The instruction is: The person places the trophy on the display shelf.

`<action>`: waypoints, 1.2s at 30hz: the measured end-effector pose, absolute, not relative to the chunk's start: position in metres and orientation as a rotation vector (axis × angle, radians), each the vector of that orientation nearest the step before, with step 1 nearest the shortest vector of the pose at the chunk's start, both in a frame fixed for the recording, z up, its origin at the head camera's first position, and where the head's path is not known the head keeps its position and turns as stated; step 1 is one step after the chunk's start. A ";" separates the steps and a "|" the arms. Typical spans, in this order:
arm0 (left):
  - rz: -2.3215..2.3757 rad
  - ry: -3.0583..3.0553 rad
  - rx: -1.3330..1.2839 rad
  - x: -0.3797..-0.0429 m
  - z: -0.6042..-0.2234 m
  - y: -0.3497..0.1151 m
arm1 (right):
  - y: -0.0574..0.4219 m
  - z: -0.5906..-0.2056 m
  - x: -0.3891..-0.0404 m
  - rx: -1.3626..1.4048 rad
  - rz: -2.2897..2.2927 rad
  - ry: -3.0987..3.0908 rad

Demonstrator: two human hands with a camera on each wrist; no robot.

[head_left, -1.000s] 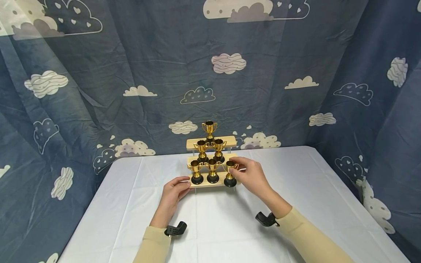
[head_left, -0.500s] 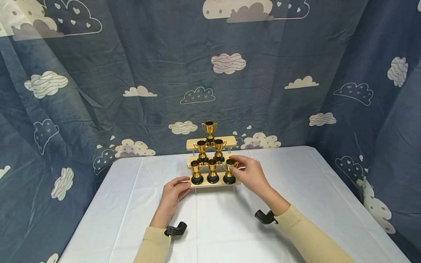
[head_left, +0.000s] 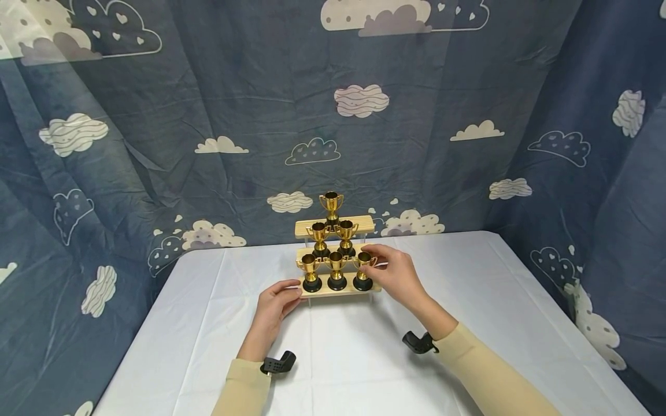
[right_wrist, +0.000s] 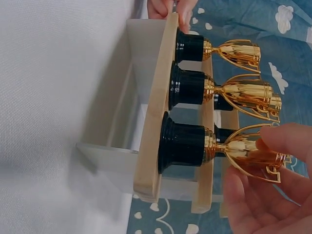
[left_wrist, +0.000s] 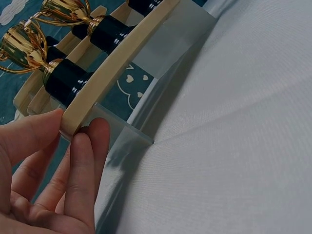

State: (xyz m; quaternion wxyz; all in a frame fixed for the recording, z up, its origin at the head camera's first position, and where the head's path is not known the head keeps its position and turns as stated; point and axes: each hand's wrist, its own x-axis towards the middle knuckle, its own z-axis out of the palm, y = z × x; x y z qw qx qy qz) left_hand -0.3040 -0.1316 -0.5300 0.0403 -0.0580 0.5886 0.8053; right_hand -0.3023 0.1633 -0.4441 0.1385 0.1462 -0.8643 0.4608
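A tiered display stand with wooden boards (head_left: 340,291) carries several small gold trophy cups on black bases. Thumb and fingers of my left hand (head_left: 273,304) pinch the left end of the lowest board, seen close in the left wrist view as a pale wooden edge (left_wrist: 117,73). My right hand (head_left: 399,278) holds the rightmost front trophy (head_left: 362,283) by its cup. In the right wrist view that trophy's base (right_wrist: 184,145) rests against the board, upright beside the middle front trophy (right_wrist: 192,87). Part of its cup is hidden behind my thumb.
Two trophies (head_left: 319,236) stand on the middle board, and a single trophy (head_left: 331,205) is on the top board (head_left: 307,229). Clear supports (right_wrist: 109,163) hold the stand up on the white-covered table (head_left: 333,358). A blue cloud-patterned curtain (head_left: 250,86) hangs behind and at both sides.
The rightmost front trophy has shifted slightly back, from overlapping the board's front edge to standing in line with the other two. My left hand has stayed in place.
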 end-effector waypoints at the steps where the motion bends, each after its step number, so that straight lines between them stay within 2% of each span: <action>1: 2.466 1.805 -0.179 -0.304 -0.530 -0.131 | 0.163 -0.444 -0.302 0.420 1.330 -2.502; 36: 2.449 1.850 -0.237 -0.306 -0.527 -0.126 | 0.173 -0.443 -0.300 0.402 1.334 -2.489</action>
